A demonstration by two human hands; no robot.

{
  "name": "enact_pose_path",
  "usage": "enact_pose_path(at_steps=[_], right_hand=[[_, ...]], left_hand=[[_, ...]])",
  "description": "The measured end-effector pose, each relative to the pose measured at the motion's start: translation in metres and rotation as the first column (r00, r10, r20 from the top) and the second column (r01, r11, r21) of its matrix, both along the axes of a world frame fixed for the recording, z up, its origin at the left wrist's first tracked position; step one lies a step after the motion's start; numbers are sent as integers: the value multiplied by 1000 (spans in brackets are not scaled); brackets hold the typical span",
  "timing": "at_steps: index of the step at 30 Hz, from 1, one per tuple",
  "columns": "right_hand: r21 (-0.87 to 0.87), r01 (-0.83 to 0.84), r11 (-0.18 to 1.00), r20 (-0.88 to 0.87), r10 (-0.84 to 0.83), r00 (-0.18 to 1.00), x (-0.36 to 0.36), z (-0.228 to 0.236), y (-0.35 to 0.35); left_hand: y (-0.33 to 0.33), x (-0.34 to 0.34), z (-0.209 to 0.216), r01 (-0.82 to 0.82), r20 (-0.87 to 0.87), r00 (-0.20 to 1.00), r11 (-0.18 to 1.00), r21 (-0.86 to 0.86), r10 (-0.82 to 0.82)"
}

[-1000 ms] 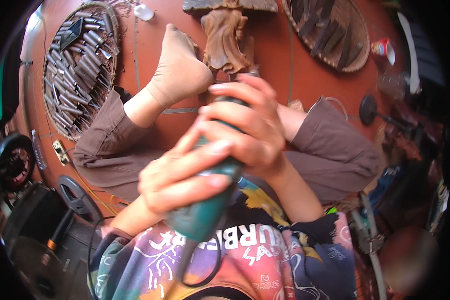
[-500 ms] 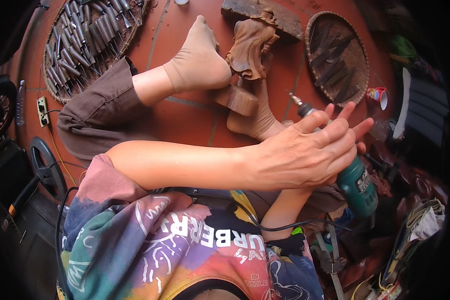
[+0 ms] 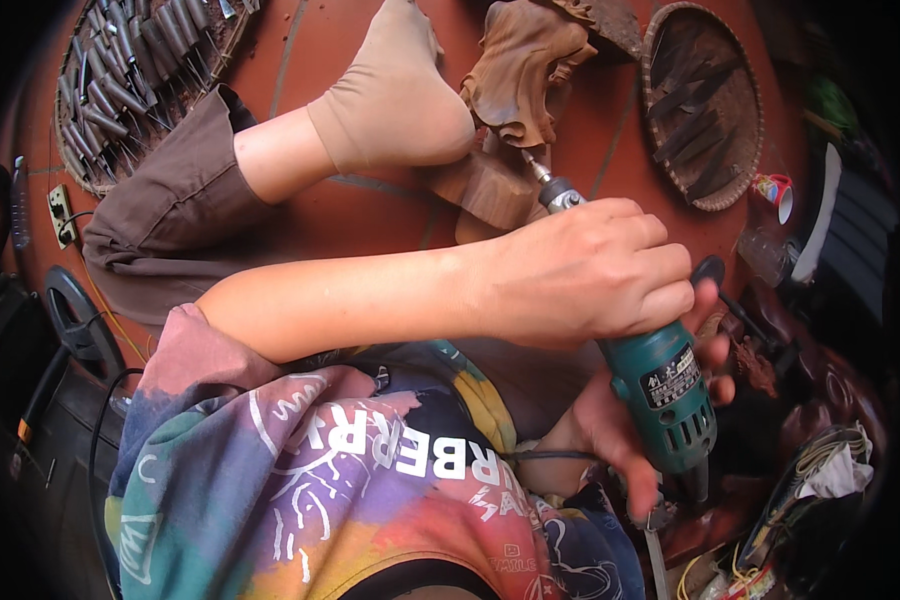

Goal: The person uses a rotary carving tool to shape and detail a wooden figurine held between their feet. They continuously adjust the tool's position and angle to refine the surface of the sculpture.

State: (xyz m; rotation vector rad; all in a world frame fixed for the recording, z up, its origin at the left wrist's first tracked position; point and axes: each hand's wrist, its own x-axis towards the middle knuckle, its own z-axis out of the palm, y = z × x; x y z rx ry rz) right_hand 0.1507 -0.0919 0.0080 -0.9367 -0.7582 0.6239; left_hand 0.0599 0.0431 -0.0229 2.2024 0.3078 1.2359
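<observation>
My left arm crosses in front of my body. Its hand (image 3: 600, 268) is closed round the neck of a green electric die grinder (image 3: 660, 375), whose metal tip points up and away. Under and beside the grinder's body is my right hand (image 3: 610, 425), thumb and fingers spread apart on either side of it; whether the palm touches it is hidden. Just past the tip in the picture stands a carved wooden figure (image 3: 525, 70) with flowing folds, held between my feet. A wood block (image 3: 497, 192) lies beneath the figure's lower end.
At far left a woven tray (image 3: 98, 188) carries many chisels (image 3: 120, 90). Another basket (image 3: 755, 150) at far right holds dark flat blades. A paper cup (image 3: 773, 195) lies near it. A power socket (image 3: 61, 215) sits at left; clutter and cables fill the lower right.
The grinder has swung left and its tip now appears near the figure. My left fingers have closed round it. My right hand has shifted lower along its body, and the view has moved slightly.
</observation>
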Motion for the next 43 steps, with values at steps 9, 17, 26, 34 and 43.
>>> enact_pose_path(at_steps=[9, 17, 26, 34, 43], right_hand=[[-10, 235, 972, -237, -230, 944, 7, 16, 19], [3, 207, 978, -266, -199, 943, 12, 6, 33], [-59, 230, 971, -243, -237, 941, 14, 3, 39], [-47, 136, 990, -307, -144, 941, 38, 3, 37], [-172, 242, 955, -110, -263, 959, 36, 10, 71]], left_hand=[[-1, 6, -16, -58, -35, 998, 998, -17, 57], [5, 12, -27, -134, -37, 990, 991, -13, 134], [7, 14, -34, -161, -66, 985, 987, -16, 159], [7, 22, -35, -196, -58, 980, 979, -59, 193], [10, 31, -34, -288, -48, 958, 952, -102, 284]])
